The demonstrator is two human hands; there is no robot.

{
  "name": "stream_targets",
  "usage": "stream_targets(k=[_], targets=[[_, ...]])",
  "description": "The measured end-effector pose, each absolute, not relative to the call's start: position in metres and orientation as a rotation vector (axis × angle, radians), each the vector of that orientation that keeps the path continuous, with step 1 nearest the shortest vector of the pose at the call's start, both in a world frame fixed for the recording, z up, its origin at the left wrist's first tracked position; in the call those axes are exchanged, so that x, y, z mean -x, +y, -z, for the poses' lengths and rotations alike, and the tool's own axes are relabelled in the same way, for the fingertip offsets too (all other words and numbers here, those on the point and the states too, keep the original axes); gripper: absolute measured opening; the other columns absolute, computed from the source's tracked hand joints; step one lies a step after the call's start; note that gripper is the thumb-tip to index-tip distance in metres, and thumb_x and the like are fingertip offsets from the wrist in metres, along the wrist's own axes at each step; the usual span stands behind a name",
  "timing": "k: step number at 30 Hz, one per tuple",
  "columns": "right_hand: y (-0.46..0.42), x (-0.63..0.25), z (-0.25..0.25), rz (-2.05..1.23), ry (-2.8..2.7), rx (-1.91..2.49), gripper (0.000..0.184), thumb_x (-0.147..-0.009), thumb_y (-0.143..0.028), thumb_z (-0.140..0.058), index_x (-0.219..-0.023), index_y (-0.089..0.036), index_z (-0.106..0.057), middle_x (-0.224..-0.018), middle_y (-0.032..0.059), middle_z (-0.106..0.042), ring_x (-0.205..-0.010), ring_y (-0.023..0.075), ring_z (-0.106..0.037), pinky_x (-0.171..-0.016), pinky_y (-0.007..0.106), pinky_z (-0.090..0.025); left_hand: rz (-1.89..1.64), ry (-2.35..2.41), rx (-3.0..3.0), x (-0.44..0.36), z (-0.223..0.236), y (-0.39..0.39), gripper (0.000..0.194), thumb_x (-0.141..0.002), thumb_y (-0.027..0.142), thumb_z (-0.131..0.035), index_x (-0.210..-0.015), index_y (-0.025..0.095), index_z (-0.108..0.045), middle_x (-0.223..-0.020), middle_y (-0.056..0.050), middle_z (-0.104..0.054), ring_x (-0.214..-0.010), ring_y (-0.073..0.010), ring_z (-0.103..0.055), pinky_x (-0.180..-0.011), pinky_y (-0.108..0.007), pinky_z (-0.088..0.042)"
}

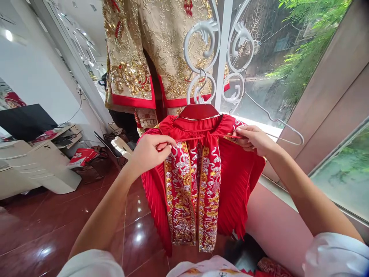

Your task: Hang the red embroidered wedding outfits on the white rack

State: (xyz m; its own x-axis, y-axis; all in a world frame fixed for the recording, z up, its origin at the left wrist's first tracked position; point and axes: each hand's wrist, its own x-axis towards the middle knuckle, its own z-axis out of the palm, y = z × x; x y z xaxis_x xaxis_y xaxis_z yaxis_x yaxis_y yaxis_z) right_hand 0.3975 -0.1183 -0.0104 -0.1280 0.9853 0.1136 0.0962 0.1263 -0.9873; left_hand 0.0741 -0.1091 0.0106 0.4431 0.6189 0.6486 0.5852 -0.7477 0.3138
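Note:
A red pleated garment (pixel 236 184) with embroidered gold and silver panels (pixel 181 184) hangs in front of me on a dark red hanger (pixel 198 111). A thin red cord runs along its gathered neckline. Pinched in my left hand (pixel 155 152) is the cord's left part, near the top of the left panel. My right hand (pixel 253 139) grips the cord on the other side, at the garment's right shoulder. The cord looks stretched between both hands. Some fingertips are hidden behind the cloth.
A white scrolled metal rack (pixel 223 50) bears the hanger, an empty wire hanger (pixel 276 119) and a gold-beige embroidered garment (pixel 170 50). Windows stand at right. To the left are a desk (pixel 34 165) with a black monitor (pixel 29 121) and a red bag (pixel 83 157) low beside it.

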Motion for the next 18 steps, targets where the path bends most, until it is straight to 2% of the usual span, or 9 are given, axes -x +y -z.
stream_targets(k=[3, 5, 8, 11, 14, 18], targets=[[-0.113, -0.396, 0.007, -1.318, -1.755, 1.212, 0.034, -0.075, -0.046, -0.064, -0.076, -0.013, -0.064, -0.045, -0.0093, -0.025, -0.038, 0.0029, -0.016, -0.034, 0.019, -0.01, -1.433, 1.56, -2.767, -0.086, -0.004, -0.113, 0.019, -0.078, 0.023, -0.055, -0.086, 0.025, -0.072, -0.069, -0.001, -0.06, -0.058, -0.0144, -0.052, -0.056, -0.027, -0.036], [-0.109, -0.393, 0.002, -1.34, -2.038, 1.139, 0.031, -0.076, -0.042, -0.065, -0.082, -0.012, -0.07, -0.046, -0.0077, -0.032, -0.039, 0.0032, -0.023, -0.034, 0.018, -0.018, -1.599, 1.756, -2.726, -0.103, 0.001, -0.108, 0.02, -0.084, 0.026, -0.053, -0.091, 0.024, -0.071, -0.081, -0.004, -0.061, -0.07, -0.0183, -0.056, -0.06, -0.029, -0.038], [-0.106, -0.389, -0.004, -1.217, -2.162, 0.887, 0.029, -0.076, -0.04, -0.067, -0.083, -0.013, -0.072, -0.046, -0.005, -0.042, -0.041, 0.0047, -0.034, -0.039, 0.02, -0.029, -1.853, 1.741, -2.539, -0.13, 0.004, -0.094, 0.018, -0.086, 0.026, -0.054, -0.095, 0.021, -0.068, -0.089, -0.006, -0.059, -0.083, -0.0203, -0.057, -0.068, -0.03, -0.04], [-0.102, -0.379, -0.006, -0.962, -1.937, 0.77, 0.026, -0.074, -0.039, -0.07, -0.08, -0.014, -0.072, -0.048, -0.0029, -0.048, -0.043, 0.0048, -0.035, -0.04, 0.02, -0.024, -2.09, 1.486, -2.304, -0.154, 0.002, -0.087, 0.011, -0.083, 0.026, -0.059, -0.085, 0.018, -0.067, -0.085, -0.005, -0.059, -0.082, -0.0174, -0.057, -0.071, -0.028, -0.042], [-0.095, -0.358, -0.003, -0.787, -1.712, 0.734, 0.027, -0.073, -0.041, -0.07, -0.079, -0.015, -0.072, -0.053, -0.0015, -0.051, -0.044, 0.0049, -0.032, -0.041, 0.021, -0.021, -1.996, 1.085, -2.154, -0.167, 0.001, -0.084, 0.014, -0.077, 0.03, -0.066, -0.076, 0.016, -0.065, -0.077, -0.002, -0.06, -0.069, -0.0122, -0.056, -0.064, -0.024, -0.043], [-0.082, -0.325, 0.006, -0.371, -1.624, 0.732, 0.024, -0.079, -0.036, -0.061, -0.068, -0.015, -0.066, -0.057, -0.0002, -0.051, -0.053, 0.0087, -0.041, -0.051, 0.023, -0.033, -1.634, 0.854, -2.035, -0.17, 0.007, -0.076, 0.023, -0.069, 0.037, -0.072, -0.076, 0.015, -0.066, -0.069, -0.001, -0.061, -0.06, -0.0102, -0.054, -0.057, -0.022, -0.043]])
